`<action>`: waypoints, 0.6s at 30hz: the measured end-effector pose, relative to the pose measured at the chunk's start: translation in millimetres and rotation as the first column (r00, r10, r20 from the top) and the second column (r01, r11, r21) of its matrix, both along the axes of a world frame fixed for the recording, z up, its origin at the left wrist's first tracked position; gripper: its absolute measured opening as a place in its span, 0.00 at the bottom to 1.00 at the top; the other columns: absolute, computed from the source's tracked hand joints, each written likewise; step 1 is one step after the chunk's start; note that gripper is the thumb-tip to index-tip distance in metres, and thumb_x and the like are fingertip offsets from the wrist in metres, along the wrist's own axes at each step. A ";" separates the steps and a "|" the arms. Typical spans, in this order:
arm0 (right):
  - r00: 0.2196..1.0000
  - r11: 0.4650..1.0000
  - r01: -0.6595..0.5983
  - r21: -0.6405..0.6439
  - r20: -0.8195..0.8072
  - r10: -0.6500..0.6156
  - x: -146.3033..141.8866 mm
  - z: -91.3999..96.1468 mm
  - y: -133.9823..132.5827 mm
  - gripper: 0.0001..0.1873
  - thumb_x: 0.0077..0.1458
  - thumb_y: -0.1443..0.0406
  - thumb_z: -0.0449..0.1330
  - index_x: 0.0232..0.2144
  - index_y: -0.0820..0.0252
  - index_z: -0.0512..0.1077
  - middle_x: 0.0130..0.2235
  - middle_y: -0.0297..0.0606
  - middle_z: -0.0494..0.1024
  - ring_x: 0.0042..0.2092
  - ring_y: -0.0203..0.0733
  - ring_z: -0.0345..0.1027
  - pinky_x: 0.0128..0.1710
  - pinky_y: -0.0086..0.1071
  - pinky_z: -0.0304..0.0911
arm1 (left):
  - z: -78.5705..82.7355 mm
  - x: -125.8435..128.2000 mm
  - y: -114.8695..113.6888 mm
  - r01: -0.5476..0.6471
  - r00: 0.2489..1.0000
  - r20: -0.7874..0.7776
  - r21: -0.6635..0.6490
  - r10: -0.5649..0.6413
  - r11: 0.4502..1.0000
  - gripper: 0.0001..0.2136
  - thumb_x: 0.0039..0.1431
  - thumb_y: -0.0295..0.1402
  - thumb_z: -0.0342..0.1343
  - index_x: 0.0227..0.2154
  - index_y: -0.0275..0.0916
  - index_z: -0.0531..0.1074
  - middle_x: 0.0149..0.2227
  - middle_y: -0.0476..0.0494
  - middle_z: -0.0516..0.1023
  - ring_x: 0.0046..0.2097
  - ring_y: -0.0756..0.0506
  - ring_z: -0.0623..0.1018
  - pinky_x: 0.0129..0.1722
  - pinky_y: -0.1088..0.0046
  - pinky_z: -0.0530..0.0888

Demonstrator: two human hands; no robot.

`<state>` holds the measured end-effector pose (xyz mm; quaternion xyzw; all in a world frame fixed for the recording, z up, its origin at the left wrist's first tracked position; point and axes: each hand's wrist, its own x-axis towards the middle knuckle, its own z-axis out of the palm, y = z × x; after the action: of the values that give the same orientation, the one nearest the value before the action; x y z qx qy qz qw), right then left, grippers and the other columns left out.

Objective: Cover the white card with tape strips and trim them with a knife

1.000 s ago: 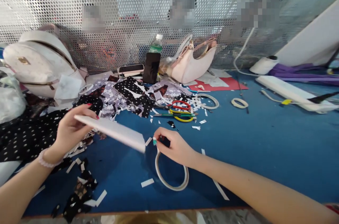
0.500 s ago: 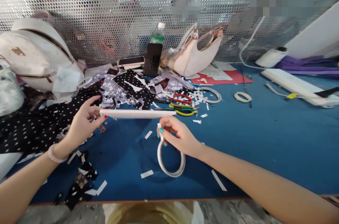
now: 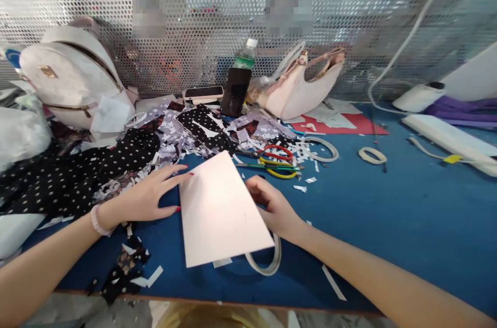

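The pale panel (image 3: 223, 214) has turned face-up, between the left hand (image 3: 149, 196), spread at its left edge, and the right hand (image 3: 277, 208), curled by its right; both grips unclear. Tape roll (image 3: 277, 253) shows beyond its near-right corner.

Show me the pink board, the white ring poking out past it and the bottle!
Pink board (image 3: 225, 217): head view, the middle of its flat face.
White ring (image 3: 278, 254): head view, the right side of its band.
Bottle (image 3: 244, 61): head view, its green part.

Craft workshop: blue worktable (image 3: 407, 224), fabric scraps (image 3: 202, 129), scissors (image 3: 286, 176), tape roll (image 3: 267, 271).
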<state>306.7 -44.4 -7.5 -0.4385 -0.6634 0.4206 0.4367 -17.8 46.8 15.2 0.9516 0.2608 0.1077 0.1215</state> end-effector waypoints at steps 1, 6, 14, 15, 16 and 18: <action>1.000 1.000 0.001 0.004 0.005 -0.001 -0.2 0.1 -0.4 0.20 0.63 0.47 0.64 0.34 0.52 0.64 0.31 0.32 0.72 0.30 0.38 0.65 0.28 0.31 0.63 | -1.2 0.8 0.1 -0.009 1.000 -0.004 0.005 0.009 1.000 0.32 0.65 0.35 0.62 0.71 0.43 0.63 0.72 0.32 0.66 0.71 0.32 0.70 0.70 0.50 0.71; 1.000 1.000 -0.002 0.015 0.017 0.001 -1.3 0.1 -1.8 0.20 0.61 0.48 0.67 0.35 0.52 0.65 0.31 0.32 0.73 0.30 0.39 0.66 0.28 0.30 0.63 | -7.7 6.9 -1.9 -0.050 0.999 0.008 0.027 0.050 0.998 0.26 0.71 0.26 0.50 0.70 0.43 0.65 0.68 0.34 0.71 0.69 0.37 0.73 0.70 0.53 0.71; 0.997 0.997 0.078 0.012 0.029 -0.078 0.9 -5.1 1.0 0.23 0.56 0.49 0.70 0.34 0.50 0.61 0.29 0.29 0.70 0.27 0.37 0.62 0.26 0.31 0.61 | -9.8 5.6 -4.4 0.015 1.000 -0.024 -0.010 -0.015 1.000 0.30 0.68 0.33 0.57 0.72 0.42 0.62 0.68 0.32 0.70 0.69 0.30 0.70 0.71 0.42 0.66; 0.996 0.996 0.090 0.010 0.029 -0.090 1.8 -5.5 1.3 0.24 0.55 0.50 0.71 0.34 0.50 0.60 0.28 0.27 0.69 0.27 0.37 0.61 0.26 0.31 0.60 | -9.6 6.5 -4.3 0.016 1.000 -0.018 -0.013 -0.016 1.000 0.30 0.68 0.33 0.57 0.72 0.42 0.62 0.67 0.32 0.72 0.69 0.31 0.71 0.71 0.43 0.66; 0.995 0.995 0.100 0.007 0.030 -0.100 2.7 -5.7 1.6 0.24 0.54 0.51 0.71 0.35 0.50 0.59 0.28 0.26 0.68 0.27 0.37 0.61 0.26 0.30 0.59 | -9.5 7.5 -4.4 0.015 1.000 -0.010 -0.014 -0.015 1.000 0.30 0.68 0.33 0.57 0.72 0.42 0.62 0.66 0.32 0.73 0.68 0.32 0.71 0.70 0.44 0.67; 0.993 0.993 0.115 -0.002 0.031 -0.115 4.4 -5.5 1.8 0.25 0.53 0.52 0.72 0.35 0.50 0.58 0.26 0.24 0.65 0.26 0.37 0.59 0.25 0.30 0.57 | -9.4 9.3 -4.9 0.011 1.000 0.009 -0.012 -0.011 1.000 0.30 0.67 0.33 0.57 0.71 0.41 0.62 0.64 0.32 0.74 0.66 0.33 0.72 0.69 0.48 0.68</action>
<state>311.1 -42.6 -13.0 -0.4832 -0.6429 0.3894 0.4489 -8.5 41.9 5.8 0.9518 0.2558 0.1096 0.1292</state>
